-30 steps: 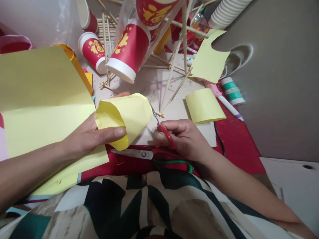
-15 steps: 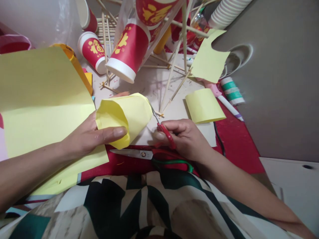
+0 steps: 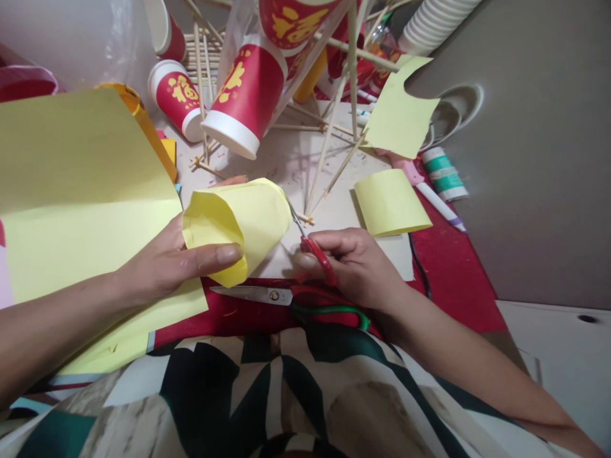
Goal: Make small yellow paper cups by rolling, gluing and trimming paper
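Observation:
My left hand [image 3: 179, 261] grips a curled piece of yellow paper [image 3: 260, 216], thumb across its near edge and the other fingers mostly hidden behind it. My right hand [image 3: 356, 264] is closed on the red handles of small scissors [image 3: 322, 257]. Their metal blades touch the paper's right-hand edge. Below both hands, larger scissors [image 3: 258, 294] with a green and red handle lie on the red cloth. A large yellow sheet [image 3: 86, 191] is spread under and beside my left forearm.
Red paper cups [image 3: 179, 95] and a frame of wooden sticks [image 3: 329, 152] stand at the back. A curved yellow piece [image 3: 391, 203], a cut yellow sheet [image 3: 405, 111], a white marker [image 3: 442, 207] and a green-and-white roll [image 3: 446, 173] sit on the right, beside a grey wall [image 3: 539, 159].

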The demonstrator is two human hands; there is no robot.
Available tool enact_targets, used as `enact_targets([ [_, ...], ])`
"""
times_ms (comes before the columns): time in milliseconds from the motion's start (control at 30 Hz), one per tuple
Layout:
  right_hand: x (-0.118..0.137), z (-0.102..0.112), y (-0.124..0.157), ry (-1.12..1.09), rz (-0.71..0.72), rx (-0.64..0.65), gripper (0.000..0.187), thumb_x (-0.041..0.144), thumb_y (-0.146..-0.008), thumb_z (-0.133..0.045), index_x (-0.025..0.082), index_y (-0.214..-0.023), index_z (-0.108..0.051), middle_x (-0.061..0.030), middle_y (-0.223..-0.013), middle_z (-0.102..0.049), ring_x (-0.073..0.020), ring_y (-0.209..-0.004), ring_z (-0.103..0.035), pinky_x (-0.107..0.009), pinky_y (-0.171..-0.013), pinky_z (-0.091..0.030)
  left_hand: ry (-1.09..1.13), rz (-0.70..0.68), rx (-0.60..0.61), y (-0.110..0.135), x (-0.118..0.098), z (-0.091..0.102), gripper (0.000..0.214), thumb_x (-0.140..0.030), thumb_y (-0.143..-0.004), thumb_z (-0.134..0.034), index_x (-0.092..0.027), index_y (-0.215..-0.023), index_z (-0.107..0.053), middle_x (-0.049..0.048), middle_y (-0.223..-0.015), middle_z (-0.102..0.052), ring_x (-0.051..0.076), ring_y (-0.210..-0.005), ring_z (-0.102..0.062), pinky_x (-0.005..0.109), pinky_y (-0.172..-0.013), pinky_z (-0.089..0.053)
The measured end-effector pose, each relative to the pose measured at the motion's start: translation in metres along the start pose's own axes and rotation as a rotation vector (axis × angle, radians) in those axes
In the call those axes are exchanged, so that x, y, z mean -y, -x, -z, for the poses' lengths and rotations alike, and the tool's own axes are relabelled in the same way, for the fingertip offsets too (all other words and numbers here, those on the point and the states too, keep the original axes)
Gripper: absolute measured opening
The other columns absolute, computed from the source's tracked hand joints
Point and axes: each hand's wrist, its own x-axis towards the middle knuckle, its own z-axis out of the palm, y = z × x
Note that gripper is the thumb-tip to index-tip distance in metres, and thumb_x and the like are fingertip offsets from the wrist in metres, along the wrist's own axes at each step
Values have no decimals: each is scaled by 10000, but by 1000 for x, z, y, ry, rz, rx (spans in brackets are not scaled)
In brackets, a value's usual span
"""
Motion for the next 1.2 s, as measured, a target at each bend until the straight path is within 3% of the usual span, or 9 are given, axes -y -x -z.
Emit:
enact_targets([
  [433, 4, 0, 0, 57, 7, 23, 640, 732, -687, -765, 187, -555, -458, 30, -554, -361, -90, -563, -335, -243, -491, -280, -24, -20, -5, -1, 0, 1, 1125, -528, -753, -844, -342, -1628, -162, 70, -1501, -550, 322, -1337, -568, 468, -1085, -526],
  [633, 8, 1, -1, 62, -6, 73, 671, 709, -674, -779, 193, -546, -369, 40, -576, -320, -76, -568, -292, -248, -510, -237, -89, 4, -40, -1, -2, 1, 1180, -419, -715, -858, -300, -1636, -130, 87, -1447, -597, 308, -1300, -599, 418, -1023, -566],
  [933, -1, 0, 0, 5, -11, 36, 610, 704, -694, -785, 180, -572, -497, 20, -570, -400, -95, -571, -364, -245, -503, -313, -126, -9, -18, -2, -5, 0, 1158, -522, -717, -841, -308, -1630, -161, 91, -1472, -572, 332, -1273, -611, 444, -1023, -561],
  [1200, 3, -1, 0, 12, 4, 6, 633, 735, -673, -779, 182, -557, -493, 23, -538, -402, -94, -556, -351, -244, -493, -307, -97, -35, -9, -2, 0, 4, 1111, -367, -738, -828, -296, -1631, -172, 76, -1441, -608, 328, -1334, -571, 435, -1067, -537],
])
